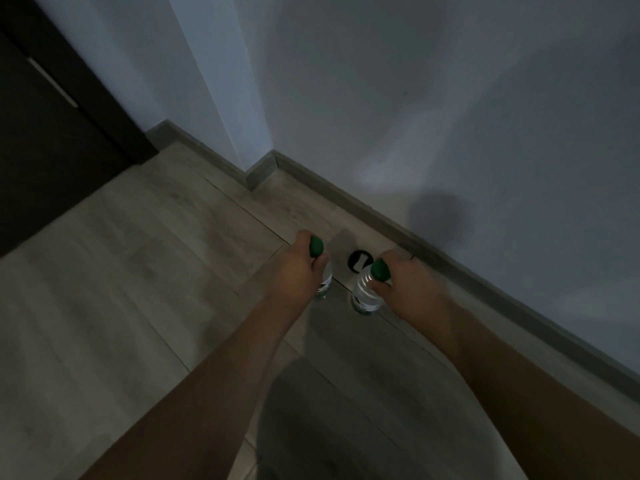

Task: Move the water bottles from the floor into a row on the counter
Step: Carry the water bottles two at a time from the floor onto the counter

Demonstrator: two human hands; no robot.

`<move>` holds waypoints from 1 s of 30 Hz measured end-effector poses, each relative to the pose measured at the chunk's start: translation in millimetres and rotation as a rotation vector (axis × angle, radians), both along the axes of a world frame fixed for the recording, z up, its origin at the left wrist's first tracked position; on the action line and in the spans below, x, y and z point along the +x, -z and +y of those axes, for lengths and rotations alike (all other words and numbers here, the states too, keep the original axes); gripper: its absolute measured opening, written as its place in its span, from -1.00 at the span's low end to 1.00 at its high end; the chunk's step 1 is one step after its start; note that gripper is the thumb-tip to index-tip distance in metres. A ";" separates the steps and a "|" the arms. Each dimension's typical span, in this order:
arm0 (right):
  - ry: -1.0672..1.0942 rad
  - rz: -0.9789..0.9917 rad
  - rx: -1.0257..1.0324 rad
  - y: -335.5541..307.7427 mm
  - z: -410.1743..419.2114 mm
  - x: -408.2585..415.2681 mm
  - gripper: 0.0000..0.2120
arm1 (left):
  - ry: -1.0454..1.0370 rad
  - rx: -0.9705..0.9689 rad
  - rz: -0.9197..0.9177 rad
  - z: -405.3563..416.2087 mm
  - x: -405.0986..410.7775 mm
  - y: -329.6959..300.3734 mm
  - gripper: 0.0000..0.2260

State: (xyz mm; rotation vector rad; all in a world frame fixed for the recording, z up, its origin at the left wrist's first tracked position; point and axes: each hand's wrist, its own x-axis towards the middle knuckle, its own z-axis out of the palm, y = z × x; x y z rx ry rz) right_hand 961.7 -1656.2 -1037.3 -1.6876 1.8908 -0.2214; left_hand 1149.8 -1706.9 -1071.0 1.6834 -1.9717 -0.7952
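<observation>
A: What are the hands doing?

B: Both arms reach down and forward over a pale wood-plank floor (138, 271). The left hand (298, 268) has its fingers curled round the neck of a clear water bottle (325, 278), just under its green cap (316, 246). The right hand (405, 278) grips a second clear bottle (364, 294) the same way, below its own green cap (380, 270).

A: Where are the bottles relative to each other?

B: Near each other but apart, the right-hand one at about three o'clock from the left-hand one. Both hang roughly upright, caps uppermost. I cannot tell whether their bases touch the floor.

A: Anything else nearby?

B: A small round black thing with a pale mark (360, 260) lies on the floor between the two hands; too blurred to identify. A grey skirting board (450, 247) runs from ten o'clock to four o'clock behind the hands, below a light wall (415, 98) that turns a corner at about eleven o'clock. A dark door or cabinet (52, 133) fills the nine-to-ten o'clock side. The room is dim.
</observation>
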 end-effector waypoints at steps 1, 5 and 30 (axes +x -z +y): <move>0.001 -0.013 0.008 0.1 -0.2 0.4 -0.69 | 0.004 0.005 -0.001 0.7 -0.3 -0.3 -0.77; -0.008 -0.043 0.025 -1.4 0.4 2.0 -0.66 | -0.003 0.024 -0.003 4.5 -1.2 0.0 -0.79; 0.109 0.097 0.014 -565.7 63.7 -9.7 -0.86 | 0.063 0.001 -0.118 65.7 1.9 -556.4 -0.82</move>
